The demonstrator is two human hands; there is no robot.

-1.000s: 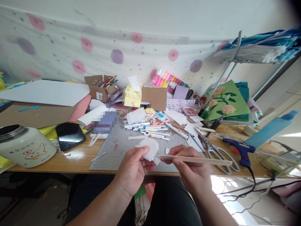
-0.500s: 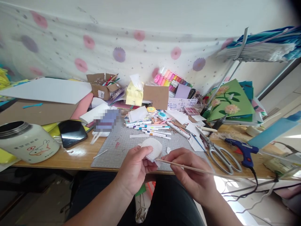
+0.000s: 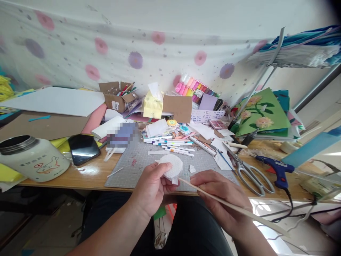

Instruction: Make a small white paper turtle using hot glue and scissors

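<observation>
My left hand pinches a white round pad with a dimpled surface, thumb on top and fingers beneath. A small white flap sticks out at the pad's lower edge. In my right hand lies a long, thin, pale wooden stick, held between the fingers. Its tip is at the flap, close to my left fingertips; whether it touches, I cannot tell. Below both hands is the grey cutting mat, with a scrap of white paper near my right fingers.
Markers and paper scraps cover the mat's back. Scissors and a blue glue gun with its cable lie at the right. A wide-mouthed bottle and a phone are at the left.
The stick's far end has swung down and toward me, with my right hand lowering slightly. The pad is tilted a little differently, and its flap shows more plainly.
</observation>
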